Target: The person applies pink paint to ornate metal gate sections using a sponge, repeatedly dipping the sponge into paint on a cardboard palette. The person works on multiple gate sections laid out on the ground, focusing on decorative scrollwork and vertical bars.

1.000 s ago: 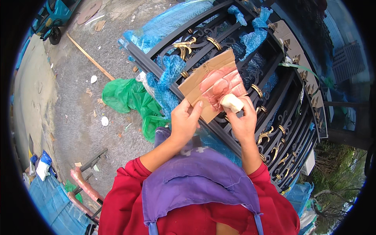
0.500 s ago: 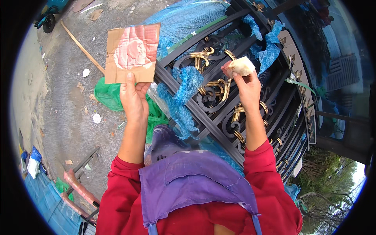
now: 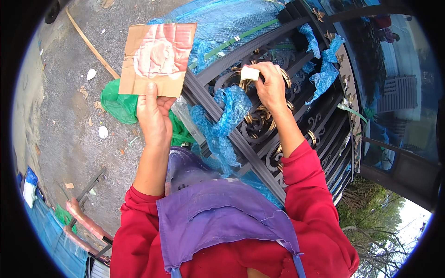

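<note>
While the left hand (image 3: pixel 153 116) pinches the lower edge of a flat brown cardboard square smeared with pinkish-red paint (image 3: pixel 157 58), thumb laid up its front and the other fingers hidden behind, the card stands upright above the grey gravel ground (image 3: pixel 69 134). The right hand (image 3: pixel 271 85) is curled shut around a small pale sponge pad (image 3: pixel 249 73) — the pad presses against a gold-painted scroll (image 3: pixel 259 118) of the dark ornamental iron gate (image 3: pixel 222 116), which lies slanted across the middle of the view. Torn blue bubble wrap (image 3: pixel 229 111) clings to the gate's bars just below that hand, and more of it covers the gate's upper end. A crumpled green plastic sheet (image 3: pixel 116 104) lies on the ground under the cardboard, beside the gate's near rail. The two hands are well apart — the card to the left of the gate, the pad over it. Red sleeves and a purple apron (image 3: pixel 218 217) fill the lower part.
</note>
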Action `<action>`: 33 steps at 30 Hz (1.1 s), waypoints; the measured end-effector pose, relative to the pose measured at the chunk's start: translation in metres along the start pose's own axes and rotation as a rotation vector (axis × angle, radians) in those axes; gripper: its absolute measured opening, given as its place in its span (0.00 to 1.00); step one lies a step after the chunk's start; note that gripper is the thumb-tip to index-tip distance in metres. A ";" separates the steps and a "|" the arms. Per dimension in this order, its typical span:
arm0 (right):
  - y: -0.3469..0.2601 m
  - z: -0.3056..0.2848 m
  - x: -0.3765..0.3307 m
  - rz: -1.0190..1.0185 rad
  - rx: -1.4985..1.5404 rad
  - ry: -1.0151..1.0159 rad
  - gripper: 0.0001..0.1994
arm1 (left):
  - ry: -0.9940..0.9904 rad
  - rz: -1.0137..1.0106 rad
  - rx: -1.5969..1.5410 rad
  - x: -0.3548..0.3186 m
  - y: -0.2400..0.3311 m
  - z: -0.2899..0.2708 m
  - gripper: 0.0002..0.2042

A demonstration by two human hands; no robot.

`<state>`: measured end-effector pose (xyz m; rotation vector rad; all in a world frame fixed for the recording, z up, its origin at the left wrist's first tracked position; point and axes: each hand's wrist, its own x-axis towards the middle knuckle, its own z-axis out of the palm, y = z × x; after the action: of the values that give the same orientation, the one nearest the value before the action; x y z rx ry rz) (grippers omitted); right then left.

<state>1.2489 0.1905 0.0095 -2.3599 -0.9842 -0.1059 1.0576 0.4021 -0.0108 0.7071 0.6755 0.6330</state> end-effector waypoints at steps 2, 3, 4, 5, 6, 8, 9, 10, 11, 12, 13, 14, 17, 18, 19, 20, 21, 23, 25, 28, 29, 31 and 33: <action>0.005 -0.009 0.001 0.059 -0.077 0.050 0.15 | 0.018 0.011 -0.009 0.001 0.003 -0.001 0.18; 0.006 -0.014 0.005 0.091 -0.043 0.081 0.16 | 0.027 0.017 -0.012 0.002 0.003 -0.002 0.18; 0.004 -0.015 0.007 0.077 0.017 0.099 0.17 | 0.024 0.009 -0.006 0.003 0.003 -0.003 0.18; -0.004 -0.014 0.008 0.029 0.052 0.053 0.16 | 0.017 0.000 0.002 0.003 0.003 -0.004 0.19; -0.012 -0.011 0.008 -0.019 0.087 0.006 0.16 | 0.009 -0.008 0.010 0.004 0.003 -0.005 0.19; -0.010 0.001 0.004 -0.152 0.024 -0.076 0.16 | 0.015 -0.020 0.014 0.005 0.002 -0.006 0.20; -0.004 0.002 0.005 -0.105 -0.030 -0.060 0.16 | 0.018 -0.025 0.016 0.005 0.001 -0.006 0.20; 0.003 -0.001 0.005 -0.058 -0.084 -0.043 0.15 | 0.029 -0.020 0.011 0.005 0.002 -0.004 0.19; 0.007 -0.006 0.007 0.005 -0.112 0.020 0.14 | 0.044 -0.012 0.007 0.004 0.003 0.000 0.19; 0.008 -0.012 0.008 0.062 -0.072 0.057 0.13 | 0.059 -0.004 0.004 0.004 0.003 0.001 0.18; 0.005 -0.012 0.008 0.040 -0.018 0.060 0.14 | 0.067 0.002 0.008 0.005 0.003 0.000 0.18; 0.001 -0.013 0.008 0.022 0.031 0.068 0.14 | 0.068 0.003 0.013 0.005 0.003 0.000 0.18; -0.005 0.005 0.002 -0.154 0.013 -0.095 0.15 | 0.052 0.001 0.017 0.005 0.002 0.002 0.17; -0.002 0.004 0.002 -0.091 -0.010 -0.039 0.15 | 0.046 0.000 0.016 0.005 0.002 0.002 0.17; 0.001 -0.002 0.004 -0.028 -0.033 0.017 0.14 | 0.040 -0.003 0.006 0.003 0.002 0.004 0.17; 0.006 -0.006 0.006 0.033 -0.051 0.072 0.14 | 0.037 -0.002 -0.002 0.002 0.001 0.005 0.17; 0.009 -0.011 0.009 0.043 -0.009 0.122 0.14 | 0.034 -0.002 -0.010 0.002 0.000 0.006 0.17; 0.003 -0.011 0.008 -0.003 0.045 0.071 0.13 | 0.042 -0.001 -0.003 0.003 0.000 0.006 0.17; -0.014 -0.002 0.003 -0.108 0.088 -0.025 0.14 | 0.037 -0.005 -0.004 0.002 0.000 0.007 0.17; 0.007 0.003 0.001 -0.060 -0.088 0.004 0.13 | 0.027 -0.014 -0.002 0.000 0.001 0.007 0.17; 0.011 -0.001 0.005 0.009 -0.102 0.093 0.11 | 0.029 -0.015 -0.001 0.000 0.001 0.007 0.17; 0.012 -0.012 0.010 0.080 -0.011 0.107 0.11 | 0.029 -0.001 0.013 0.000 0.001 0.008 0.17; 0.008 -0.011 0.008 0.140 0.203 0.080 0.10 | 0.026 0.028 0.037 -0.001 0.000 0.008 0.17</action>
<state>1.2615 0.1855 0.0169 -2.2121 -0.7520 -0.0442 1.0624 0.3987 -0.0057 0.7445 0.7033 0.6575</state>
